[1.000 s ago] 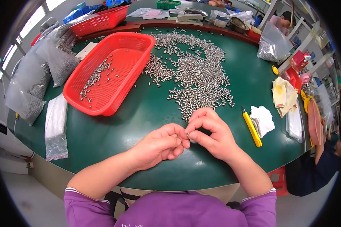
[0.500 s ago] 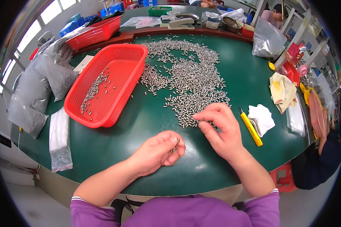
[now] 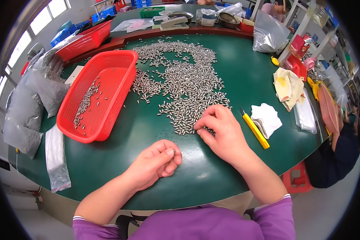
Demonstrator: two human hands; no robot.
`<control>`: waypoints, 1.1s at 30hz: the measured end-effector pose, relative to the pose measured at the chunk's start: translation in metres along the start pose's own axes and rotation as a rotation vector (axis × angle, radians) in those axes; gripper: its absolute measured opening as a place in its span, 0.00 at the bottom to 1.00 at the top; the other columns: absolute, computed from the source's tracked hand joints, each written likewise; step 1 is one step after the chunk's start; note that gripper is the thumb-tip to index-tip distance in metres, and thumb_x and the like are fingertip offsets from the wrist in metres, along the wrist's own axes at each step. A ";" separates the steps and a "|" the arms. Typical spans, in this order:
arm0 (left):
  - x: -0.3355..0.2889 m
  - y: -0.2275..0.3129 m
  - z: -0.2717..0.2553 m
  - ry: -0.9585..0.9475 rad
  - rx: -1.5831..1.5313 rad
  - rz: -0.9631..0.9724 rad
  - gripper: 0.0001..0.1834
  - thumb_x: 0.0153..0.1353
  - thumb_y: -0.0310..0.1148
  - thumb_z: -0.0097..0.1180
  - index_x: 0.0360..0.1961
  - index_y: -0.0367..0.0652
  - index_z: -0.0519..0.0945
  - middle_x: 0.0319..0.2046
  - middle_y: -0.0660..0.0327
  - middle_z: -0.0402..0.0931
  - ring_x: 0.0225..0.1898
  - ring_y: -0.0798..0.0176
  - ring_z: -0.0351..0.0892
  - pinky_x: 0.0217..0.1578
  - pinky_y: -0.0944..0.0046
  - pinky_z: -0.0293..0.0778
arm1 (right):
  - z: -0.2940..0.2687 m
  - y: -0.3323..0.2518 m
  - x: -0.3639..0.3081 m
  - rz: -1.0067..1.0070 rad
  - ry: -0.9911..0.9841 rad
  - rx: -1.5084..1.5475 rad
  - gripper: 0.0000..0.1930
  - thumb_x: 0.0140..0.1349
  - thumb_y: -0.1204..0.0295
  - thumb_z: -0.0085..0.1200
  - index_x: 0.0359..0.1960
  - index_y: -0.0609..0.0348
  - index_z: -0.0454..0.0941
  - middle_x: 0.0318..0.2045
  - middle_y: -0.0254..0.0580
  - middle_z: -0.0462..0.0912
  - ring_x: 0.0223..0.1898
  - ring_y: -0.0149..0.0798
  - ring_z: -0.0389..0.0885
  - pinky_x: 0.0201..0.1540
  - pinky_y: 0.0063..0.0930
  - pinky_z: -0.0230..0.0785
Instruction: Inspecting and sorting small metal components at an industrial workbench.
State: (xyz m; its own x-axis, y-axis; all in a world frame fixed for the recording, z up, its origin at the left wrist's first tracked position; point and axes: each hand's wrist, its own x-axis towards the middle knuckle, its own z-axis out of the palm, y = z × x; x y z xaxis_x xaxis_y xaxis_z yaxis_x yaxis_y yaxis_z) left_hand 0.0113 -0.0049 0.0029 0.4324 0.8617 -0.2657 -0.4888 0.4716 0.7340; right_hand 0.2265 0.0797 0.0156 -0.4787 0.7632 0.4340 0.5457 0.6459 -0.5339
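Observation:
A spread-out heap of small silvery metal pins point(image 3: 192, 80) lies on the green table. At its near right edge, my right hand point(image 3: 224, 134) reaches in with thumb and fingertips drawn together among the pins. Whatever those fingertips pinch is hidden. Nearer to me, my left hand point(image 3: 156, 162) is held just above the tabletop, palm side turned inward and fingers curled. A tiny metal pin point(image 3: 173, 151) shows between its thumb and forefinger; the inside of the fist is mostly hidden. To the left stands a red perforated basket point(image 3: 108, 127) with some pins along its bottom.
Bags of metal parts point(image 3: 24, 116) and a pack of clear plastic bags point(image 3: 55, 154) line the left side. Right of my hand lie a yellow-handled tool point(image 3: 255, 131), a white cloth point(image 3: 267, 119) and a stained glove point(image 3: 289, 88). Another person point(image 3: 340, 148) sits at far right.
The view has shifted, moving the table items leftward and the basket slightly down. My left fingers have curled further over the pins that showed there before. My right fingertips stay at the heap's edge.

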 end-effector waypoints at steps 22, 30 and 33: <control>-0.002 0.001 -0.005 0.009 -0.027 -0.026 0.07 0.71 0.32 0.47 0.44 0.42 0.71 0.34 0.61 0.74 0.25 0.73 0.64 0.23 0.74 0.59 | 0.005 -0.013 -0.005 -0.245 -0.111 0.304 0.10 0.54 0.72 0.62 0.39 0.50 0.81 0.39 0.36 0.75 0.44 0.43 0.75 0.45 0.36 0.70; 0.004 0.031 0.001 0.269 0.053 0.118 0.08 0.71 0.35 0.41 0.37 0.44 0.71 0.26 0.65 0.66 0.17 0.75 0.55 0.15 0.74 0.49 | -0.013 -0.005 -0.008 -0.262 -0.002 0.151 0.11 0.54 0.75 0.61 0.40 0.51 0.80 0.38 0.36 0.77 0.42 0.42 0.77 0.44 0.34 0.71; -0.008 0.061 -0.015 0.530 0.389 0.587 0.11 0.72 0.39 0.43 0.35 0.46 0.71 0.24 0.70 0.64 0.17 0.78 0.55 0.15 0.74 0.49 | -0.048 -0.012 -0.022 -0.167 -0.024 -0.037 0.11 0.54 0.73 0.61 0.40 0.52 0.80 0.37 0.37 0.77 0.43 0.43 0.76 0.44 0.35 0.71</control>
State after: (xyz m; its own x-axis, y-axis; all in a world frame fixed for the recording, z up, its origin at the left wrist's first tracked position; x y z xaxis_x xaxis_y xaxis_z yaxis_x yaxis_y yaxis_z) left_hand -0.0334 0.0202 0.0406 -0.2629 0.9641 0.0371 -0.1878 -0.0888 0.9782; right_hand 0.2631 0.0561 0.0477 -0.5807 0.6447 0.4971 0.4819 0.7644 -0.4283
